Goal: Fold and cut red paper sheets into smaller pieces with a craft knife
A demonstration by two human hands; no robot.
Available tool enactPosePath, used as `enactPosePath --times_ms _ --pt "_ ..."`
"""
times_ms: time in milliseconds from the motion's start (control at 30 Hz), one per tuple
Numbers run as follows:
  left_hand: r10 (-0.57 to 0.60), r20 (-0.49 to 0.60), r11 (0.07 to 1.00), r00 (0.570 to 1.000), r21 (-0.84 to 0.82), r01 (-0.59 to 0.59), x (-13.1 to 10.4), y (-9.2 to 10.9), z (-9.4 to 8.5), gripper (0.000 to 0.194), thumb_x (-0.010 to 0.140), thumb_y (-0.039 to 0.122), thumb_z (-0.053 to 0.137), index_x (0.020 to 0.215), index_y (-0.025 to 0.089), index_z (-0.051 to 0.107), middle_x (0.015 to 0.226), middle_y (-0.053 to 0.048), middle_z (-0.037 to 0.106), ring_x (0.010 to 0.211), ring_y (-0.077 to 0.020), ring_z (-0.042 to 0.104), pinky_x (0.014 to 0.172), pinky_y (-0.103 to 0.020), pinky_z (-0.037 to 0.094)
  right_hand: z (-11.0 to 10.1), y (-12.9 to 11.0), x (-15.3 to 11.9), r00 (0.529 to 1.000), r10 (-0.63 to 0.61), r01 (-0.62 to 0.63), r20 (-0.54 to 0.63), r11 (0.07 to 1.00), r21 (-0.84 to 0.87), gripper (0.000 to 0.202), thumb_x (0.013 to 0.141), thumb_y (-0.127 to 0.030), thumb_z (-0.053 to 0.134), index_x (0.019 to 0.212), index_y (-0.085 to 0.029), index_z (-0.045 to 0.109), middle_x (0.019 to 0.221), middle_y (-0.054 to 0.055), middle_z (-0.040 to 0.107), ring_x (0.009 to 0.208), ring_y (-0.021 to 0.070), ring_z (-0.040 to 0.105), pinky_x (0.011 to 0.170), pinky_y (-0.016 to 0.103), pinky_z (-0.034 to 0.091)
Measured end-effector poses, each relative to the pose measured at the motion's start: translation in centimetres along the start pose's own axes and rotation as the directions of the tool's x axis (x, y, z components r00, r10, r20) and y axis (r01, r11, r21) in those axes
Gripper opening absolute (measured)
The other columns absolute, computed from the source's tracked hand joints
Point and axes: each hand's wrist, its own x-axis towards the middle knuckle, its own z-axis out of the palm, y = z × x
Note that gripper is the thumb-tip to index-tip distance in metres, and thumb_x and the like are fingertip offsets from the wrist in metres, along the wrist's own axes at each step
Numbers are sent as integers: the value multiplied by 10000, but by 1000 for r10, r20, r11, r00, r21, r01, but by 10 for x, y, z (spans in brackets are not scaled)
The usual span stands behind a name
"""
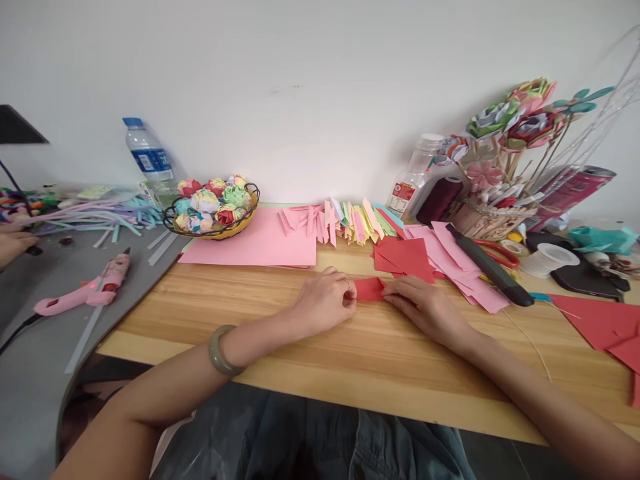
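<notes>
A small folded piece of red paper [369, 289] is held just above or on the wooden table, stretched between my two hands. My left hand [327, 300] pinches its left end, with the fingers curled. At its right end, the fingertips of my right hand [425, 307] press together on the paper's corner. Just behind lies a stack of red paper squares [406, 257]. Strips of pink paper [463, 270] are fanned out to the right, under a black-handled cutter [493, 267]. A row of folded coloured paper pieces [355, 223] stands farther back.
A basket of paper flowers [213, 230] rests on pink sheets [250, 247]. To the left are a pink glue gun [87, 293], a water bottle [150, 157] and another person's hand [15, 245]. At right stand a clear bottle [417, 173], a pen holder [493, 217] and red sheets [600, 323].
</notes>
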Motion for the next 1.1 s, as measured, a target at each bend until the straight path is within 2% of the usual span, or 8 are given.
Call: enactPosePath --times_ms 133,200,300,500,733,967,1033,1100 --pt "-45 26 999 999 -24 46 -1 4 -2 10 703 189 619 706 197 614 802 6 635 857 -172 535 680 -279 419 6 0 0 987 156 -156 -23 988 -7 174 871 -303 451 973 -190 536 902 74 658 781 189 618 674 326 491" --pt "-59 47 997 997 -36 61 0 3 -3 52 738 246 634 722 197 629 812 -4 637 876 -182 526 703 -290 418 8 0 1 981 195 -195 -14 981 -10 165 867 -302 448 962 -190 523 877 71 657 757 190 619 656 322 488" --pt "-93 65 993 994 -63 97 1 2 -3 111 788 285 619 723 203 654 782 -6 645 850 -185 514 715 -296 408 10 -1 2 978 207 -208 -4 978 -29 154 874 -300 423 944 -192 508 892 79 651 791 199 616 673 326 480" --pt "-180 53 980 982 -82 184 4 4 1 127 786 240 601 687 201 668 746 -1 668 803 -188 506 704 -298 401 15 -3 6 968 248 -244 30 964 -104 136 885 -288 386 926 -193 474 928 96 650 846 214 610 676 322 459" --pt "-186 53 982 981 -26 188 6 5 5 157 795 233 549 686 202 657 781 -8 675 819 -198 512 724 -321 404 8 -10 15 939 321 -273 124 914 -301 181 907 -310 339 999 -185 433 983 116 659 789 230 632 555 293 397" --pt "-180 72 983 981 -7 181 7 7 6 160 786 232 550 648 189 618 769 -26 659 831 -213 511 734 -348 410 3 -24 24 898 367 -202 243 834 -513 197 923 -299 307 980 -160 435 836 137 657 665 236 618 483 277 314" --pt "-170 76 985 983 0 170 8 7 6 157 784 228 553 643 186 606 764 -31 651 829 -214 509 736 -349 410 4 -22 23 910 350 -201 222 841 -503 203 924 -292 299 957 -167 456 847 130 652 686 234 615 502 283 331" --pt "-156 81 988 984 7 156 8 6 5 154 783 221 552 642 183 600 763 -34 645 830 -215 505 735 -347 410 5 -17 19 930 320 -230 181 890 -392 209 924 -310 308 945 -186 475 885 102 650 733 218 612 549 287 370"
